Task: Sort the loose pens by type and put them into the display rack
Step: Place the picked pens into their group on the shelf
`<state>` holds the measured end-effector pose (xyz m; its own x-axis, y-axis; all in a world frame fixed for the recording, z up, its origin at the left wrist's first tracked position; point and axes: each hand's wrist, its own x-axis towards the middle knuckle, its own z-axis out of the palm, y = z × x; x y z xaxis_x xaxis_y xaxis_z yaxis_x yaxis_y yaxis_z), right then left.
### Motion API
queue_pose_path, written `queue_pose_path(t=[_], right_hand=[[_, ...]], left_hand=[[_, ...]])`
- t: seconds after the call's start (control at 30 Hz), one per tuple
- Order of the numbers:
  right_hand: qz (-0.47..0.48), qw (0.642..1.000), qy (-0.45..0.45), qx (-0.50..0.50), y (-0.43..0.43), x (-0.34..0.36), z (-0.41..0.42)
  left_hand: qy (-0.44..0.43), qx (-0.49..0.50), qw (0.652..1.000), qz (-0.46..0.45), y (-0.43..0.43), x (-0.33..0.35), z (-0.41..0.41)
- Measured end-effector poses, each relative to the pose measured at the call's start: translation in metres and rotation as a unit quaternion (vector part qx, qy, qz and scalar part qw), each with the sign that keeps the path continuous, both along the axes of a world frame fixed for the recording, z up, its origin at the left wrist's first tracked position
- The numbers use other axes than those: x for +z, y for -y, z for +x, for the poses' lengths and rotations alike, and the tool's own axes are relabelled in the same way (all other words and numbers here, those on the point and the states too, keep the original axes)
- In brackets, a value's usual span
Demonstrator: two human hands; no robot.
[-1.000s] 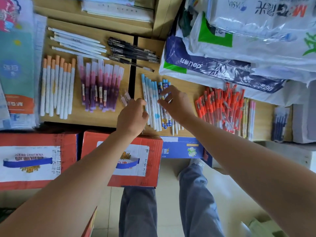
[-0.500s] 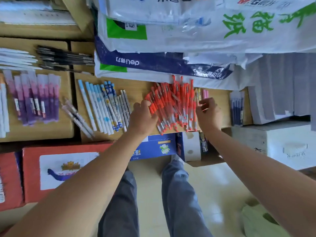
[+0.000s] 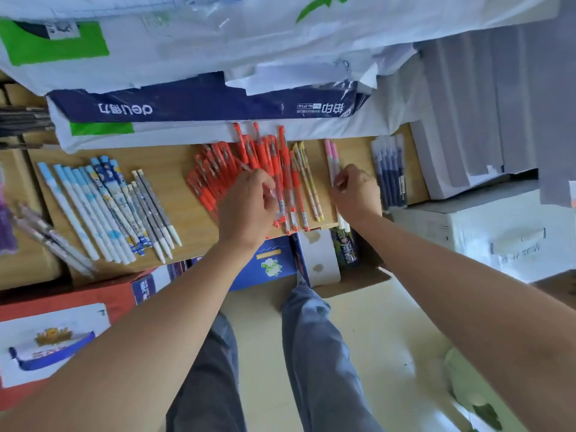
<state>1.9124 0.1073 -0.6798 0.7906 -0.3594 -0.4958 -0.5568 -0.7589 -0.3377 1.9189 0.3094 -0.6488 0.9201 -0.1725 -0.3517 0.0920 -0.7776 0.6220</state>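
A heap of red pens [image 3: 224, 169] lies on the wooden shelf [image 3: 177, 194]. My left hand [image 3: 246, 207] rests on the heap with fingers curled round some red pens. To the right lie yellow pens [image 3: 307, 179] and pink pens [image 3: 331, 157]. My right hand [image 3: 355, 191] pinches the pink pens near their middle. Blue-and-white pens [image 3: 93, 207] lie in a row at the left. Dark blue pens [image 3: 389, 169] lie at the far right of the shelf.
Plastic-wrapped paper packs [image 3: 199, 101] are stacked behind the pens. White boxes [image 3: 486, 232] stand at the right. A red carton [image 3: 62, 332] and blue boxes [image 3: 268, 263] sit below the shelf. Grey-purple pens [image 3: 50, 238] lie at the left. My legs are over the floor [image 3: 389, 338].
The view has shifted right. My left hand moved further onto the red pens and my right hand moved onto the pink pens.
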Motion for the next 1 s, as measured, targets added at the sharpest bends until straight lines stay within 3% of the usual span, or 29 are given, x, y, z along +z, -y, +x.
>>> queue_pose_path(t=[0.53,0.73,0.87,1.0], right_hand=[[0.027,0.999,0.021,-0.022,0.05,-0.001,-0.011],[0.069,0.991,0.115,0.014,0.032,0.006,-0.007],[0.099,0.99,0.079,0.064,-0.008,0.0,0.001],[0.07,0.992,0.06,0.08,-0.02,-0.007,0.003]], left_hand=[[-0.003,-0.066,0.997,0.039,0.04,-0.01,0.006],[-0.006,-0.053,0.997,0.06,0.035,-0.007,0.006],[-0.003,-0.054,0.995,0.08,0.026,-0.006,0.004],[0.01,-0.067,0.994,0.082,0.017,-0.01,0.002]])
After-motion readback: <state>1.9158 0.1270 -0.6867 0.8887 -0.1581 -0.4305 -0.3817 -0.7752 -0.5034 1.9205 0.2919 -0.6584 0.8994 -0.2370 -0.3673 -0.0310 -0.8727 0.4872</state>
